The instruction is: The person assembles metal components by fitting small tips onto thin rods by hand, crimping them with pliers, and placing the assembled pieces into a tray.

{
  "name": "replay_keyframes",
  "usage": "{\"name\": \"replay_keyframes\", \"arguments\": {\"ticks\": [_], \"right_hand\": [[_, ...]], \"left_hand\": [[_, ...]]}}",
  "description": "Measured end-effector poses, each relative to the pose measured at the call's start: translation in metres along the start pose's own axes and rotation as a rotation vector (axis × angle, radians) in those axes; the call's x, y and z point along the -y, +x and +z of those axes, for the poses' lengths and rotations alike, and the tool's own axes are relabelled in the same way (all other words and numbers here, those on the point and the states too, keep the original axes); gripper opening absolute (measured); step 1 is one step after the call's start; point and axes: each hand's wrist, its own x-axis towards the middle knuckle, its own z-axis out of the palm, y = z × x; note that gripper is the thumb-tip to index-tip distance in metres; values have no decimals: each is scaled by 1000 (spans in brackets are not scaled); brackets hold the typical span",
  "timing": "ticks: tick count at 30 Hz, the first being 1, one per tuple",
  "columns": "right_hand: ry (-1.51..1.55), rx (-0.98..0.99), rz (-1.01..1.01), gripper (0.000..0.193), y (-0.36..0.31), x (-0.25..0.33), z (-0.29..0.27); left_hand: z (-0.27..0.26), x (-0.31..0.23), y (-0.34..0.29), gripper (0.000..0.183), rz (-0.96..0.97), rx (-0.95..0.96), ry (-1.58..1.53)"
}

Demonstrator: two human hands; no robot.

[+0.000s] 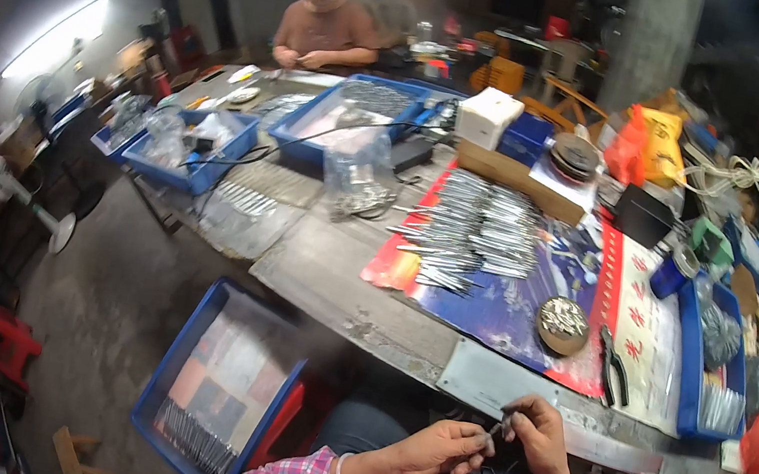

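Above my lap, just off the near table edge, my left hand [454,450] and my right hand [539,438] meet with fingertips pinched together. Something small and thin is between them, too small and blurred to name. Beyond lies a pale flat plate [494,379] along the table's edge. On a colourful printed sheet [489,307] rest two heaps of thin silvery metal rods [448,224]. Closer to my right hand stands a round container of small silvery pieces [565,315], with dark-handled pliers [615,370] to its right.
A blue tray [165,362] with metal rods at one end sits low on my left. More blue trays [298,150] stand on the table, another [692,374] at the right. A person [325,29] sits across the table. Boxes [488,119] and bags line its far side.
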Motion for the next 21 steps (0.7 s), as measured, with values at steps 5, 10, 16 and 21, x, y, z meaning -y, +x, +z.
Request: {"name": "replay_keyframes", "arguments": {"ticks": [5,10,16,21], "right_hand": [[-215,-299,-83,14,6,-10,-26],[-315,-550,-258,12,2,-28,-69],[-355,-794,-360,10,-3,-38,-83],[-368,-743,-362,9,7,-44,-77]], "left_hand": [[-8,0,-7,22,33,-106,-15],[-8,-1,-4,21,6,-126,-38],[-9,3,-2,22,-11,-148,-38],[-7,6,-9,22,13,-178,-26]]}}
